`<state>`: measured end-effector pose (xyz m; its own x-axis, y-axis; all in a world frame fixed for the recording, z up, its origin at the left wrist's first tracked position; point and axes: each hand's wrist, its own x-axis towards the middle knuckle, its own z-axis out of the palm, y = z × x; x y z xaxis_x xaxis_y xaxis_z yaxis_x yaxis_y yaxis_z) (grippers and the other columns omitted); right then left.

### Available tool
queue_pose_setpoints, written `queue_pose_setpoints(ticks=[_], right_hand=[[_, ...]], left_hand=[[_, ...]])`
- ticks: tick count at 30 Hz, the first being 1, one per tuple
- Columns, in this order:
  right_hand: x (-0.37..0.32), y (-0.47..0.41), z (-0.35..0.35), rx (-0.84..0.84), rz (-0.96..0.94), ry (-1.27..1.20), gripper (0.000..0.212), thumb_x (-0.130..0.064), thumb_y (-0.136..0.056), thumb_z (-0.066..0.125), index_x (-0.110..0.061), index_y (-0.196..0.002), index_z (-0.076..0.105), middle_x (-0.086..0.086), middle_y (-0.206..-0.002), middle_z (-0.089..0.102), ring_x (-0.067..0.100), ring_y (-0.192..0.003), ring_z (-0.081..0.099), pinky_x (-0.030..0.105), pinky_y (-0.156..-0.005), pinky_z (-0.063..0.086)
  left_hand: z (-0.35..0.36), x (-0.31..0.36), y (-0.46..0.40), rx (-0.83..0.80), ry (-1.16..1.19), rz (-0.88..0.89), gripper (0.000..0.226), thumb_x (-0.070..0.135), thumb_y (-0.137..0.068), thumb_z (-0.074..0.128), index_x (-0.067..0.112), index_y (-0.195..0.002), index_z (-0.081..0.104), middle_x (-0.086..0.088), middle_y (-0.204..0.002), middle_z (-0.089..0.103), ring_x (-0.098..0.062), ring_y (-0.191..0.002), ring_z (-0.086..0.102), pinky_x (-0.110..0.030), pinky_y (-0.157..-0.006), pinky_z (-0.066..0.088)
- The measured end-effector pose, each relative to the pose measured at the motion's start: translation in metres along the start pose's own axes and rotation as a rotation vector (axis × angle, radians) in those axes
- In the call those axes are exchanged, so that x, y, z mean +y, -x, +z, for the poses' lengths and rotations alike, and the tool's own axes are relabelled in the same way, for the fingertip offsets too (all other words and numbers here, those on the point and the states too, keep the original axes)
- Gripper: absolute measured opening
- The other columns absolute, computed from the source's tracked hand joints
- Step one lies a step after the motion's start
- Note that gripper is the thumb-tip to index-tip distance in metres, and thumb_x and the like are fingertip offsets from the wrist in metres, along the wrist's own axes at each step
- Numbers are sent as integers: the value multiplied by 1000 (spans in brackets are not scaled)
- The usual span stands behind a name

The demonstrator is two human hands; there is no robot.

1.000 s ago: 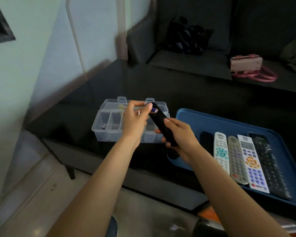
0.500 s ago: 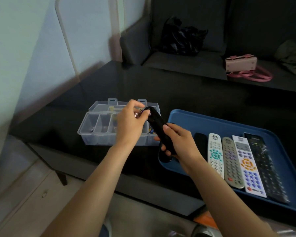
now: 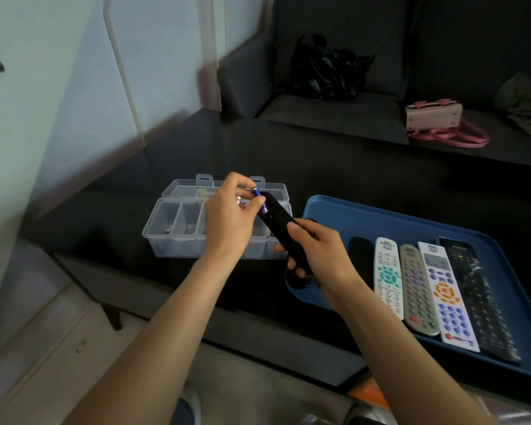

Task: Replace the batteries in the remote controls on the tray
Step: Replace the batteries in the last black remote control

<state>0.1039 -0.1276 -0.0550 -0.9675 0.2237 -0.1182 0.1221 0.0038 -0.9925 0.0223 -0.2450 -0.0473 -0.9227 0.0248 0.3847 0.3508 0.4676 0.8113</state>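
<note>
Hands: left hand (one battery), right hand (one remote)

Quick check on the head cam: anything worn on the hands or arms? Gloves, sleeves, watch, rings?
Nothing visible. The left hand and right hand are both bare, with no gloves, and I see no rings. Both forearms are uncovered up to the bottom edge of the frame: no sleeves, watch, wristband or markings show.

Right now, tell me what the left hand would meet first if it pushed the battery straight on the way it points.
The left hand pinches a blue battery angled down and right; its lower end sits at the top end of the black remote in the right hand. It would likely meet that remote first, though depth is unclear.
</note>
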Motion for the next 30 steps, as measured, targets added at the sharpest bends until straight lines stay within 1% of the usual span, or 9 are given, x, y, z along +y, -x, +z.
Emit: queue_pose_setpoints(ticks=[3, 8, 12, 17, 20, 23, 25, 27, 30], right_hand=[[-1, 0, 1, 20, -11, -24, 17, -23, -99, 48, -20, -110, 59, 10, -83, 69, 11, -53, 53, 20, -45, 41], [-1, 4, 4, 17, -48, -23, 19, -22, -99, 46, -19, -111, 60, 10, -83, 69, 11, -53, 53, 20, -44, 41], [1, 6, 4, 44, -79, -25, 16, -22, -99, 47, -23, -107, 61, 9, -80, 70, 10, -50, 52, 19, -43, 41], [2, 7, 4, 84, -129, 26, 22, -22, -99, 47, -16, -111, 64, 10, -81, 71, 10, -49, 51, 19, -42, 39], [2, 5, 4, 93, -158, 43, 22, -21, -99, 47, -12, -107, 66, 8, -77, 69, 9, -49, 51, 19, -41, 39], [0, 3, 2, 109, -162, 26, 21, -21, -99, 48, -13, -105, 67, 1, -70, 66, 10, -49, 51, 20, -41, 39], [1, 3, 2, 112, -154, 26, 21, -21, -99, 48, -15, -104, 67, 3, -73, 69, 11, -50, 51, 20, -42, 40], [3, 2, 0, 126, -111, 1, 21, -21, -99, 48, -14, -106, 66, 8, -79, 70, 10, -50, 51, 21, -43, 40], [4, 1, -3, 146, 0, -115, 21, -22, -99, 47, -11, -106, 65, 10, -79, 70, 9, -48, 50, 21, -43, 39]], left_hand=[[0, 2, 2, 35, 14, 2, 17, 15, -82, 68, 14, -93, 56, 10, -85, 59, 4, -68, 53, 0, -62, 42], [6, -3, 6, 46, 19, -12, 13, 17, -82, 67, 15, -88, 56, 1, -92, 62, -11, -85, 58, -23, -76, 48], [11, 0, 12, 86, -41, -2, 12, 20, -83, 66, 13, -90, 59, 1, -92, 56, -11, -88, 53, -12, -68, 39], [15, 0, 18, 129, -178, 117, 18, 24, -89, 59, 9, -98, 61, -1, -94, 47, -4, -75, 42, -1, -66, 35], [19, 1, 24, 85, -260, 241, 25, 24, -94, 50, 5, -105, 63, -7, -96, 50, -8, -73, 46, -12, -57, 35], [19, 6, 26, 10, -336, 298, 32, 22, -96, 43, 4, -116, 60, -11, -98, 52, -19, -73, 55, -25, -58, 42], [18, 6, 25, -33, -355, 282, 33, 22, -97, 40, 6, -119, 59, -10, -99, 52, -18, -75, 55, -27, -60, 42], [18, 5, 23, -77, -289, 215, 35, 21, -97, 38, 8, -122, 58, -8, -104, 53, -15, -83, 54, -26, -68, 43], [16, 5, 16, -168, 43, 28, 37, 13, -99, 31, 11, -126, 55, -5, -111, 56, -12, -100, 54, -23, -88, 42]])
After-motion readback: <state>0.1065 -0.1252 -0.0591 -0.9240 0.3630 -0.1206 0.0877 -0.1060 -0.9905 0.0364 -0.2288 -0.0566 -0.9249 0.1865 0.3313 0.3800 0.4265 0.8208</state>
